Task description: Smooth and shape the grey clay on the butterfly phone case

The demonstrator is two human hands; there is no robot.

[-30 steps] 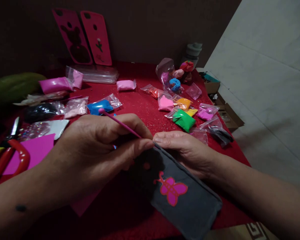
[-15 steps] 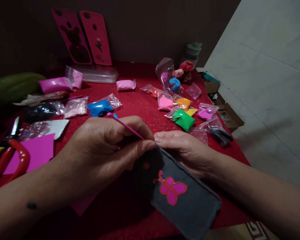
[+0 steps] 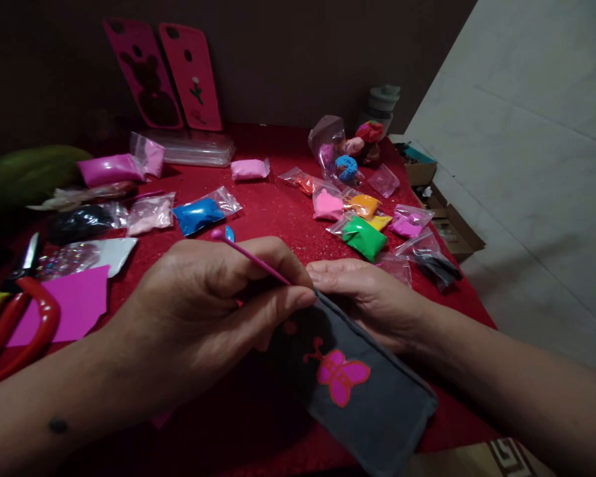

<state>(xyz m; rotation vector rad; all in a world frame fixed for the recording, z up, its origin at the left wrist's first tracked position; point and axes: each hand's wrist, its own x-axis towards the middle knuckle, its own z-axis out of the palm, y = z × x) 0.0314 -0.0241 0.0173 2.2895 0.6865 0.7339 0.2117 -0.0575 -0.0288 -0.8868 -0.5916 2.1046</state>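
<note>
My left hand [image 3: 213, 311] is closed, pinching a thin pink ball-ended clay tool [image 3: 255, 260] between thumb and forefinger. Its tip is hidden by the fingers at the upper edge of a dark grey phone case [image 3: 387, 404]. A pink butterfly [image 3: 342, 377] with an orange-red outline decorates the case's face, and a small orange dot [image 3: 289, 328] lies in the shadow near my thumb. My right hand [image 3: 377, 298] grips the case along its far edge, fingers partly hidden behind it. The case is tilted above the red tabletop.
Bags of coloured clay, including green [image 3: 365, 238] and blue [image 3: 198, 215], lie across the red table [image 3: 278, 205]. Red-handled scissors [image 3: 44, 311] rest at left on pink paper [image 3: 82, 298]. Two decorated phone cases [image 3: 193, 76] lean at the back; cardboard boxes [image 3: 457, 232] stand at right.
My left hand and the pink tool have shifted slightly right along the case's edge. The case has tipped a little; my right hand still holds it in nearly the same place.
</note>
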